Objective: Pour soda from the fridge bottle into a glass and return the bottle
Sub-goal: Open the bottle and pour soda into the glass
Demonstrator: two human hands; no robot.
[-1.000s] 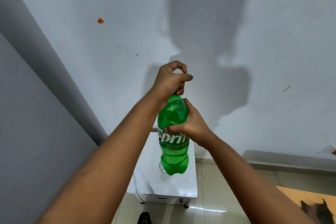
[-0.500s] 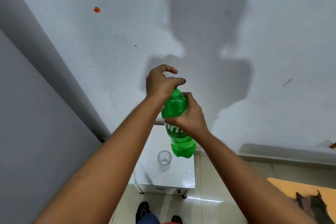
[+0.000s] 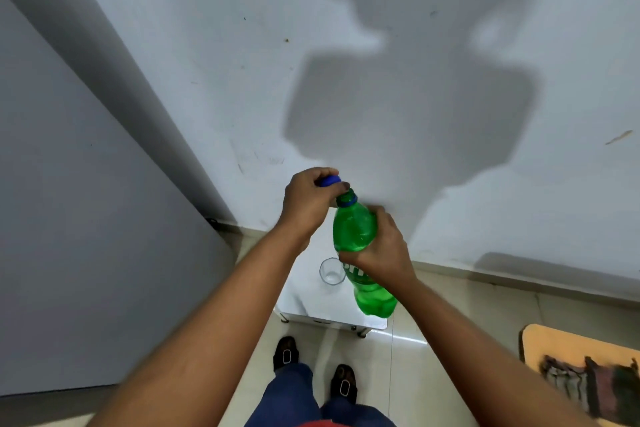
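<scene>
A green soda bottle (image 3: 355, 230) is held in the air, tilted with its neck up and to the left. My right hand (image 3: 381, 253) grips its middle, over the label. My left hand (image 3: 306, 201) pinches the blue cap (image 3: 329, 181), which is off the bottle's neck and just left of its open mouth. Below the bottle an empty clear glass (image 3: 331, 271) stands upright on a small white table (image 3: 304, 295).
A grey fridge side (image 3: 86, 218) fills the left. A white wall stands behind the table. My feet in dark shoes (image 3: 285, 354) stand on the tiled floor in front of the table. An orange-topped surface (image 3: 554, 343) with cloth lies at the lower right.
The cap has come off the bottle in my left hand. Both hands and the bottle have dropped lower in view, and the view has tilted down, showing the glass and my feet.
</scene>
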